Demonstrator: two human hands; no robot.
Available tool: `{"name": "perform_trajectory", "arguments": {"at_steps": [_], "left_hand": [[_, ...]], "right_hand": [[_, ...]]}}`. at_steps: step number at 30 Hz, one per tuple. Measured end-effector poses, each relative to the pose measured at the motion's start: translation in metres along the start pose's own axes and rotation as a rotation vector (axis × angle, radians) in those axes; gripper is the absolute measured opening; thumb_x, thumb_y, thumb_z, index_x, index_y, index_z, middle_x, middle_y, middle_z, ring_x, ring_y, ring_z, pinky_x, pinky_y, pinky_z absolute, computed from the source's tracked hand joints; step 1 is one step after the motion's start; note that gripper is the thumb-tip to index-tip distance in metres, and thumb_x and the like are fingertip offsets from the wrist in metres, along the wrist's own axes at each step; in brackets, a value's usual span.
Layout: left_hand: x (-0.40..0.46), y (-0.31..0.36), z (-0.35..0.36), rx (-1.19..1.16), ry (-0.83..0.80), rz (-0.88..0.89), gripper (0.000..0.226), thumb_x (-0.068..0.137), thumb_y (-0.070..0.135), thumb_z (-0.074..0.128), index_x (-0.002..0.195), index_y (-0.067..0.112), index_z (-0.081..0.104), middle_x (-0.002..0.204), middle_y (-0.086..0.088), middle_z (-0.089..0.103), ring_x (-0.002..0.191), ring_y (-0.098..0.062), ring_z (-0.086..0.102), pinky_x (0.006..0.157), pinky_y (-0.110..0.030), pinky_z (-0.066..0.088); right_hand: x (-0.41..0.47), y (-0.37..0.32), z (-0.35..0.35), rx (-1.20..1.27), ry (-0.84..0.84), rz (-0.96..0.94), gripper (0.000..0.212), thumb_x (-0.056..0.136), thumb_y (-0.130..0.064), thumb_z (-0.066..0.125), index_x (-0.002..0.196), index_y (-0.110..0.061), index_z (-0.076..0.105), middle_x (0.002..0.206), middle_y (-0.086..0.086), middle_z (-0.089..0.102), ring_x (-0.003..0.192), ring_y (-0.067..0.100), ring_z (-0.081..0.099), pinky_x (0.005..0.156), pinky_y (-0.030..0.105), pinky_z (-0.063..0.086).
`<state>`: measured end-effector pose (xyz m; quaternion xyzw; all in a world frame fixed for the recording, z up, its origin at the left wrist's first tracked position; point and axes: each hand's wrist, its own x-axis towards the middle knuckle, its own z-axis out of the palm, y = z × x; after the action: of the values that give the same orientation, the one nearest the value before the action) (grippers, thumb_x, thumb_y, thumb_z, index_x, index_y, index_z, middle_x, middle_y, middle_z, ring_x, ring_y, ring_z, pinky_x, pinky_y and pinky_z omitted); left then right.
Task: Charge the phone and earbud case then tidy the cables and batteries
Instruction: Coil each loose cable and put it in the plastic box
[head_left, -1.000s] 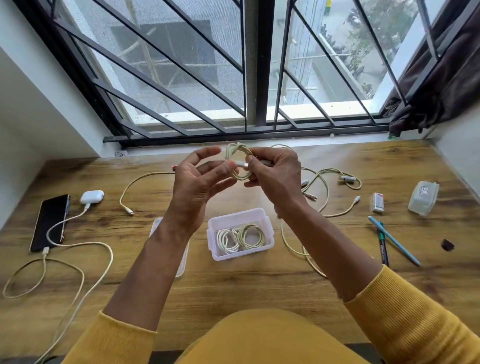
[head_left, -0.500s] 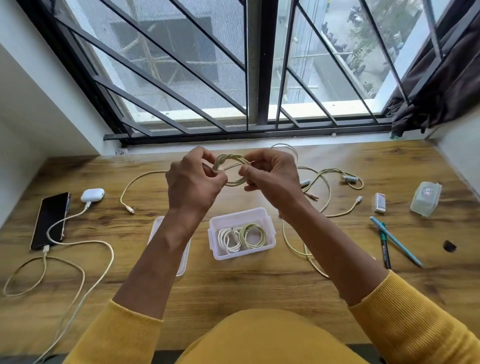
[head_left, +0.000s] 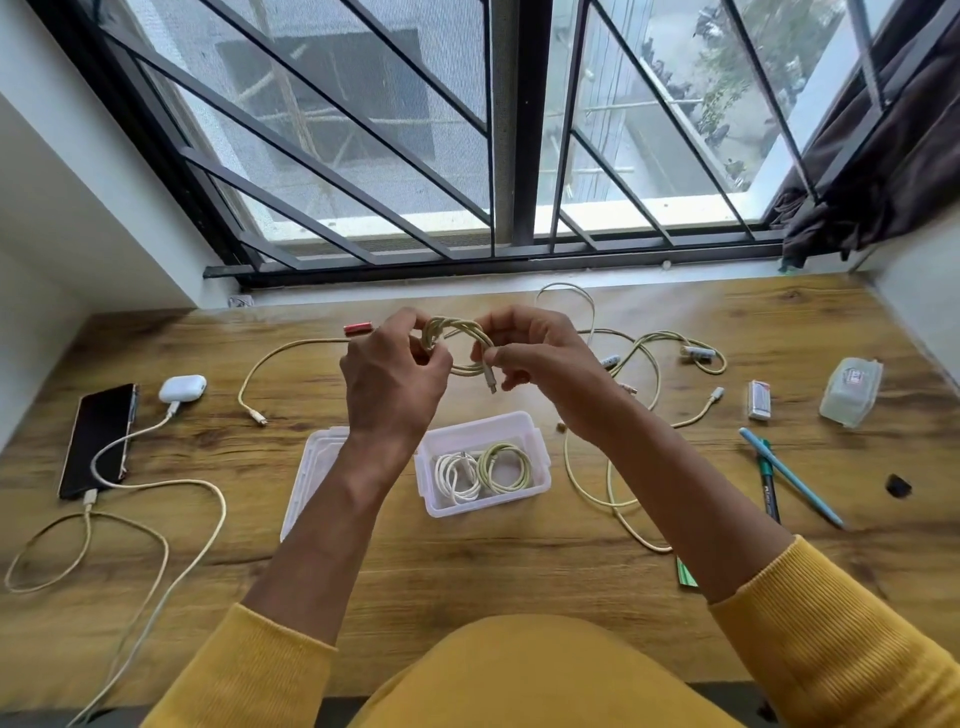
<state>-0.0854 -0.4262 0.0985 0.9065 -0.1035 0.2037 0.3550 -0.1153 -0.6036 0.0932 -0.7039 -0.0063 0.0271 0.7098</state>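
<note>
Now both hands (head_left: 395, 379) (head_left: 540, 358) grip coiled cable (head_left: 457, 338), loop lying crosswise, plug (head_left: 491, 385) pointing down.

A home – wooden desk (head_left: 467, 561) under a barred window (head_left: 498, 130), curtain (head_left: 883, 171).

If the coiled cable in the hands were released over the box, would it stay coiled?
Probably not fully: the coiled cable shows no tie, and both the left hand and right hand pinch its loops. It looks floppy and light, so it may spring looser.
</note>
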Motion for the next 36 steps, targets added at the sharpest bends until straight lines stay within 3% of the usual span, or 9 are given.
{"name": "perform_trajectory", "arguments": {"at_steps": [4, 9, 12, 16, 19, 22, 26, 30, 36], "left_hand": [[0.003, 0.002, -0.001, 0.004, 0.044, 0.015, 0.011, 0.089, 0.028, 0.075, 0.099, 0.021, 0.074, 0.082, 0.002, 0.078, 0.076, -0.025, 0.075, 0.080, -0.042, 0.060], [0.001, 0.001, 0.000, 0.044, 0.082, 0.020, 0.009, 0.086, 0.025, 0.074, 0.093, 0.022, 0.069, 0.075, 0.003, 0.074, 0.072, -0.028, 0.071, 0.073, -0.035, 0.051], [-0.001, -0.004, 0.002, 0.093, 0.043, 0.051, 0.007, 0.088, 0.024, 0.069, 0.093, 0.021, 0.065, 0.075, 0.003, 0.071, 0.070, -0.028, 0.066, 0.067, -0.032, 0.044], [0.000, -0.012, 0.009, 0.166, -0.086, 0.088, 0.010, 0.092, 0.025, 0.063, 0.091, 0.018, 0.071, 0.083, -0.003, 0.071, 0.080, -0.028, 0.064, 0.067, -0.031, 0.035], [0.001, -0.019, 0.007, 0.026, -0.236, 0.037, 0.016, 0.095, 0.027, 0.065, 0.095, 0.021, 0.080, 0.080, 0.002, 0.076, 0.077, -0.021, 0.071, 0.073, -0.031, 0.053], [0.005, -0.027, 0.005, -0.225, -0.461, -0.093, 0.009, 0.095, 0.027, 0.076, 0.091, 0.021, 0.081, 0.076, 0.003, 0.078, 0.071, -0.014, 0.077, 0.073, -0.043, 0.066], [0.008, -0.032, -0.007, -0.547, -0.743, -0.191, 0.021, 0.089, 0.015, 0.083, 0.108, 0.009, 0.080, 0.096, -0.015, 0.080, 0.091, -0.031, 0.079, 0.090, -0.051, 0.064], [0.006, -0.038, -0.017, -0.789, -0.932, -0.256, 0.035, 0.096, 0.015, 0.068, 0.128, 0.002, 0.071, 0.115, -0.027, 0.074, 0.110, -0.040, 0.073, 0.101, -0.050, 0.059], [-0.002, -0.040, -0.013, -0.879, -0.926, -0.302, 0.031, 0.101, 0.017, 0.063, 0.127, 0.002, 0.068, 0.133, -0.021, 0.068, 0.131, -0.036, 0.063, 0.104, -0.063, 0.054]], "right_hand": [[0.001, -0.003, 0.007, 0.048, -0.038, 0.023, 0.030, 0.090, -0.013, 0.074, 0.114, 0.001, 0.064, 0.087, 0.011, 0.070, 0.071, 0.023, 0.056, 0.061, 0.031, 0.046], [0.006, -0.004, 0.012, -0.230, 0.140, -0.065, 0.017, 0.083, -0.002, 0.084, 0.089, -0.009, 0.070, 0.074, 0.008, 0.075, 0.061, 0.026, 0.069, 0.066, 0.048, 0.060], [0.003, -0.002, 0.012, -0.390, 0.203, -0.140, 0.016, 0.082, -0.003, 0.081, 0.089, -0.014, 0.073, 0.078, 0.002, 0.076, 0.062, 0.021, 0.075, 0.064, 0.052, 0.063], [0.002, 0.001, 0.012, -0.568, 0.265, -0.214, 0.019, 0.081, -0.004, 0.077, 0.096, -0.017, 0.076, 0.092, -0.006, 0.075, 0.067, 0.012, 0.075, 0.069, 0.044, 0.064], [0.003, 0.005, 0.006, -0.615, 0.275, -0.226, 0.017, 0.085, -0.006, 0.076, 0.100, -0.015, 0.077, 0.088, -0.004, 0.075, 0.072, 0.011, 0.074, 0.070, 0.039, 0.065], [0.004, 0.011, -0.002, -0.616, 0.292, -0.205, 0.016, 0.086, -0.008, 0.078, 0.101, -0.015, 0.078, 0.084, -0.004, 0.074, 0.076, 0.011, 0.074, 0.071, 0.039, 0.065], [0.003, 0.014, -0.007, -0.582, 0.331, -0.188, 0.013, 0.085, -0.008, 0.080, 0.096, -0.016, 0.079, 0.080, -0.005, 0.075, 0.075, 0.011, 0.074, 0.069, 0.039, 0.065], [0.000, 0.013, -0.008, -0.586, 0.347, -0.188, 0.014, 0.085, -0.009, 0.080, 0.096, -0.019, 0.081, 0.081, -0.006, 0.075, 0.074, 0.008, 0.074, 0.069, 0.036, 0.064], [-0.002, 0.009, -0.007, -0.582, 0.335, -0.203, 0.012, 0.086, -0.009, 0.080, 0.096, -0.016, 0.081, 0.082, -0.006, 0.075, 0.075, 0.008, 0.074, 0.070, 0.034, 0.064]]}}
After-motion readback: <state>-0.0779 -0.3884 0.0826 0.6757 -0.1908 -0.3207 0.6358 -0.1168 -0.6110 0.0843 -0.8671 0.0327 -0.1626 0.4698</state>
